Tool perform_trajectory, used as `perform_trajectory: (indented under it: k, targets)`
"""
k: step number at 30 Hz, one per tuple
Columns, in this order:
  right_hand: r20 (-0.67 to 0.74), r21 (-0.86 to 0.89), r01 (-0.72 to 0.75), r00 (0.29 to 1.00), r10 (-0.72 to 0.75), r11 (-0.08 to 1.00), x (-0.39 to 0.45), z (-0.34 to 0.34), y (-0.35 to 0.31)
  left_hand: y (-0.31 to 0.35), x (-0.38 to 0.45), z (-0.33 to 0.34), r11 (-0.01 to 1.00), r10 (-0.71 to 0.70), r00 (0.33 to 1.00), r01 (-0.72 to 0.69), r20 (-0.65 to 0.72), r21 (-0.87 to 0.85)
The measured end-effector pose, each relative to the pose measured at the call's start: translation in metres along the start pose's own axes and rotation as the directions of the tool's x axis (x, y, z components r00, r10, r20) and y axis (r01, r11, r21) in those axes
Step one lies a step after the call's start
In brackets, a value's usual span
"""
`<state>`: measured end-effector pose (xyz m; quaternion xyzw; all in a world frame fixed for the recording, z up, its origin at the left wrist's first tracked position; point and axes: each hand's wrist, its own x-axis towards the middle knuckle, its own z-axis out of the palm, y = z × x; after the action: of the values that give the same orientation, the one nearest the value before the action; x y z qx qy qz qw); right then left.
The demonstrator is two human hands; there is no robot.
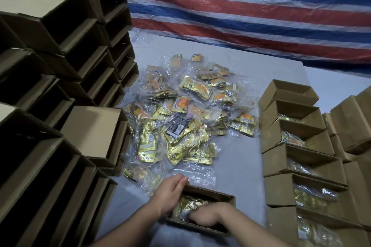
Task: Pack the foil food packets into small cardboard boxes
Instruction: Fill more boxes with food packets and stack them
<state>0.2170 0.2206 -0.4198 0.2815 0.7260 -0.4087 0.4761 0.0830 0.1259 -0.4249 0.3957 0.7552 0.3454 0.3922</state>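
Gold foil food packets (189, 205) sit in the small open brown cardboard box (224, 196) near the worktop's (241, 162) edge; they look light, crinkly, slippery, best taken by a flat edge. Left hand (170, 192) rests straight-fingered on the box's wall, while right hand (204, 216) curls over the packets, its fingertips hidden, so its grip cannot be told.

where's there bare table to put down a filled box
Bare grey table lies between the packet pile and the row of filled boxes on the right. The left is walled by stacked empty boxes, and the near centre holds the open box.
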Motion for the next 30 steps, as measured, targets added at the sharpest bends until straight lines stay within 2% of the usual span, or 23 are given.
perform_trajectory:
  k: [2, 3, 7, 12, 16, 19, 22, 24, 26, 30]
  targets:
    - [0.086, 0.106, 0.021, 0.996, -0.030, 0.994, 0.005, 0.007, -0.002, 0.000, -0.002, 0.001, 1.000, -0.008, 1.000, 0.008, 0.003, 0.000]
    - [0.083, 0.102, 0.013, 0.996, -0.022, 0.995, 0.007, 0.009, -0.003, -0.001, -0.003, 0.001, 1.000, -0.011, 1.000, 0.011, 0.004, 0.002]
    - [-0.090, 0.047, -0.085, 0.992, 0.089, 0.995, 0.014, 0.012, 0.003, -0.001, -0.003, 0.002, 1.000, -0.001, 1.000, 0.001, -0.005, 0.006]
    - [-0.203, 0.090, 0.078, 0.977, -0.058, 0.993, -0.008, 0.005, 0.004, 0.000, 0.000, -0.001, 0.999, -0.013, 1.000, 0.013, -0.006, -0.043]
    - [-0.393, 0.197, 0.242, 0.907, -0.150, 0.950, -0.043, -0.004, 0.010, 0.000, 0.000, 0.001, 1.000, -0.016, 1.000, 0.016, -0.009, -0.016]
    - [-0.503, 0.328, 0.377, 0.846, -0.177, 0.866, -0.073, -0.027, 0.017, 0.002, 0.000, 0.000, 0.999, -0.033, 0.999, 0.033, -0.003, -0.017]
    - [-0.644, 0.326, 0.451, 0.749, -0.153, 0.831, -0.092, -0.060, 0.027, 0.003, -0.002, 0.000, 0.999, -0.053, 0.999, 0.053, -0.008, 0.000]
    - [-0.742, 0.274, 0.456, 0.661, -0.116, 0.847, -0.092, -0.079, 0.034, 0.002, -0.003, 0.000, 0.998, -0.056, 0.998, 0.056, -0.015, -0.001]
    - [-0.792, 0.251, 0.432, 0.606, -0.073, 0.867, -0.082, -0.091, 0.038, 0.002, -0.003, 0.001, 0.998, -0.059, 0.998, 0.058, -0.018, -0.018]
    - [-0.778, 0.133, 0.328, 0.619, -0.106, 0.935, -0.059, -0.110, 0.031, 0.000, -0.004, -0.001, 0.995, -0.073, 0.996, 0.068, -0.060, -0.071]
